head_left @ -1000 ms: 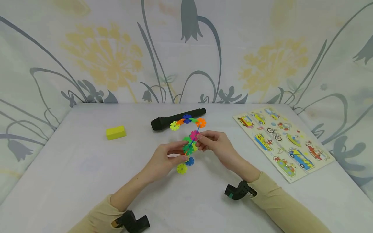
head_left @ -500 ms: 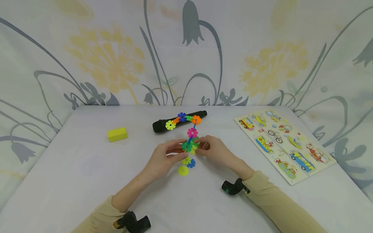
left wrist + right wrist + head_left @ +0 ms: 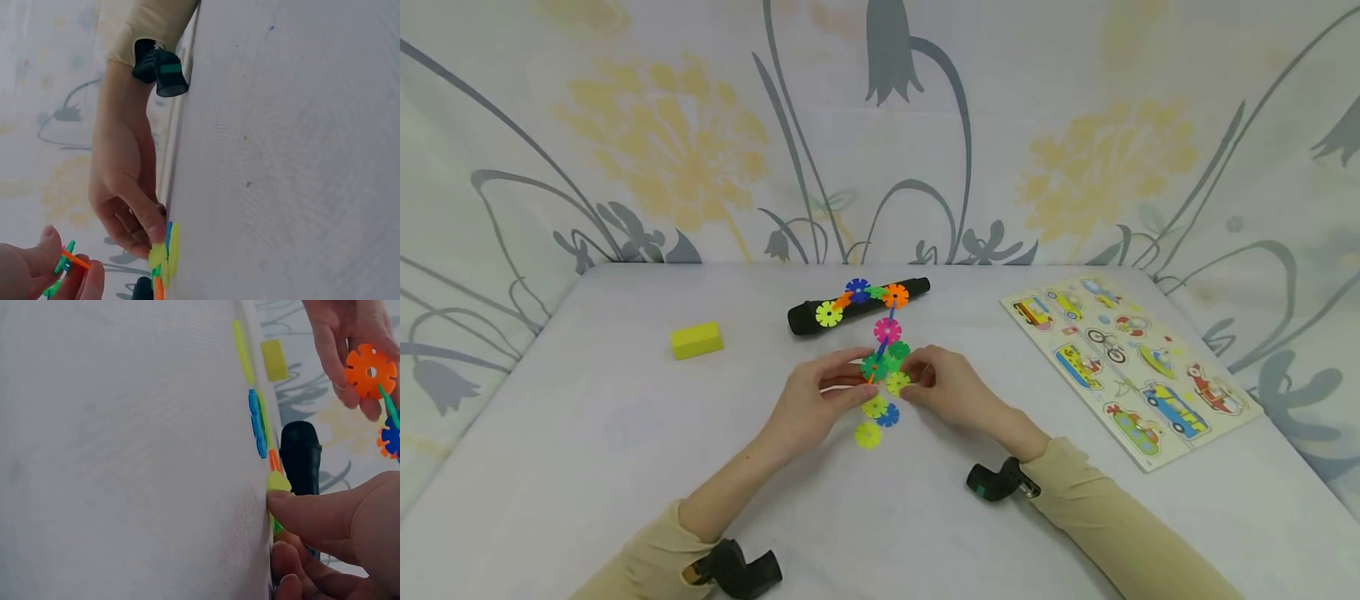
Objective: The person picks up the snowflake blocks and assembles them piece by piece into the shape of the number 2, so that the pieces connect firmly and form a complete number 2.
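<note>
In the head view my left hand [image 3: 808, 404] pinches a chain of notched plastic discs by its near end, at a green disc [image 3: 873, 367]. From there the chain runs away from me through a pink disc [image 3: 887, 331], an orange disc [image 3: 896, 296] and a blue disc [image 3: 857, 290] to a yellow disc at its tip. My right hand [image 3: 955, 385] pinches a light-yellow disc [image 3: 897, 383] between thumb and fingers, low at the table in the right wrist view. Closer to me lie another blue disc [image 3: 887, 415] and a loose-looking yellow disc [image 3: 868, 435].
A black microphone [image 3: 808, 319] lies behind the chain, partly overlapped by it. The yellow block [image 3: 697, 341] sits to the left. On the right lies a picture puzzle board [image 3: 1120, 387] with vehicles. A patterned cloth hangs behind the white table [image 3: 587, 467].
My right hand has left the pink disc and moved down to the light-yellow disc. The chain in my left hand has shifted left, its far end now overlapping the microphone.
</note>
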Demonstrator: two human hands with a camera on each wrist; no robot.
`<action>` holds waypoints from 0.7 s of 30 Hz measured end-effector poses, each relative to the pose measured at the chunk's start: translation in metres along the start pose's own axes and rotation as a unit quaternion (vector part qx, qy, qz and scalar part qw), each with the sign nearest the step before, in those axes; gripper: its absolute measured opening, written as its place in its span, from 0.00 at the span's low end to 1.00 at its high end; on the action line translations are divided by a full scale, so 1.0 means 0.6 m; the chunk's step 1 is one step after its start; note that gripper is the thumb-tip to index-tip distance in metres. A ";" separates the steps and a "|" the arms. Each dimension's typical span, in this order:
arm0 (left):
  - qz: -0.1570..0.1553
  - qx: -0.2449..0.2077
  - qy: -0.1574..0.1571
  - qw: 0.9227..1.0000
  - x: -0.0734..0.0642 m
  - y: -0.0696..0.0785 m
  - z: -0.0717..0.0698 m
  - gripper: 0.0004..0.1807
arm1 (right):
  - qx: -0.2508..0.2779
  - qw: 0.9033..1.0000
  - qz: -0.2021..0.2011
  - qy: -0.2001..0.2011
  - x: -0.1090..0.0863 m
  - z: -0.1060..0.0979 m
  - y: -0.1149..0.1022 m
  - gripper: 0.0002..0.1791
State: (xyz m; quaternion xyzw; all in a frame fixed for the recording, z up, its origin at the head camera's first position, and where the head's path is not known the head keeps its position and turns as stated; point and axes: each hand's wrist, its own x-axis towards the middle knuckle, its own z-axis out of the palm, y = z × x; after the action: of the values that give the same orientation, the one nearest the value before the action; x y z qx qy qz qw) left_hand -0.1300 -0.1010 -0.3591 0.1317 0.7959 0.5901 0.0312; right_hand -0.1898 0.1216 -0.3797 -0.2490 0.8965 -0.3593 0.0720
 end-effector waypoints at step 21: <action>0.006 -0.023 0.036 0.999 -0.001 0.004 -0.001 0.25 | 0.195 0.974 0.000 -0.115 -0.031 0.012 -0.068 0.10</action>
State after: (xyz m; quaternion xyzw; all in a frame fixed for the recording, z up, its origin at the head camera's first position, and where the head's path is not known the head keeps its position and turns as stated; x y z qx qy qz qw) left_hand -0.1289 -0.1010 -0.3566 0.1150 0.7816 0.6131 0.0021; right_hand -0.1556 0.1012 -0.3582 -0.2697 0.7952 -0.4959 0.2216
